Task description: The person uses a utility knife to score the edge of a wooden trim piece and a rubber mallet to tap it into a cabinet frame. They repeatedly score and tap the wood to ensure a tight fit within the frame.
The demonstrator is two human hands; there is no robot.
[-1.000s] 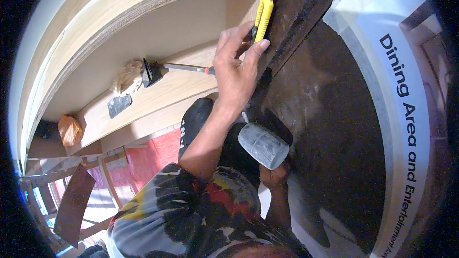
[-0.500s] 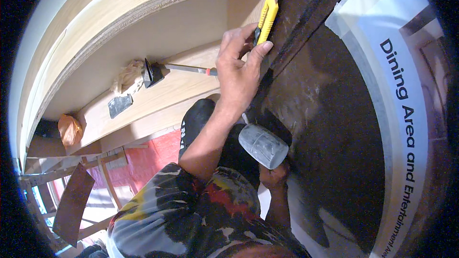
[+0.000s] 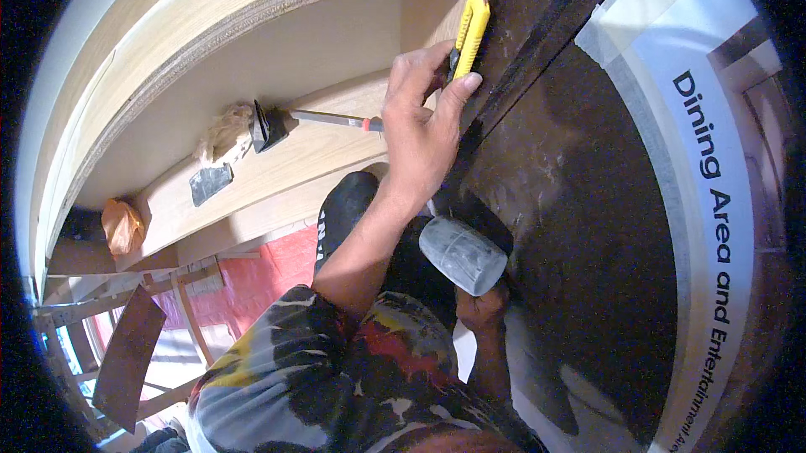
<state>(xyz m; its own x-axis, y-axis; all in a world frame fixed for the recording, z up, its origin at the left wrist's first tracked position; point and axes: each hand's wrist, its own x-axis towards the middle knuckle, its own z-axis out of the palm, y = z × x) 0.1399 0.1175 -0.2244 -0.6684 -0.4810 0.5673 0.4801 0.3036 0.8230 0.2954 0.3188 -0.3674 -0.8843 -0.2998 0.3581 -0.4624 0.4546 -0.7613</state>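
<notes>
My left hand (image 3: 424, 121) is raised and shut on a yellow utility knife (image 3: 470, 29). Its blade tip rests at the top edge of a dark brown panel (image 3: 588, 201), where that panel meets the curved wooden frame (image 3: 252, 0). Lower down, my right hand (image 3: 480, 312) grips the handle of a grey rubber mallet (image 3: 462, 253), whose head is close against the panel. My patterned sleeves fill the lower middle of the view.
On the wooden ledge (image 3: 277, 167) lie a dark-bladed tool with a metal shaft (image 3: 290, 121), a small scraper (image 3: 210, 183) and a rag (image 3: 222, 130). An orange bag (image 3: 122, 226) sits at the left. A white lettered banner (image 3: 714, 159) borders the panel. A black shoe (image 3: 342, 209) is below.
My left hand and the knife have shifted slightly to the right along the panel edge. The mallet has barely moved.
</notes>
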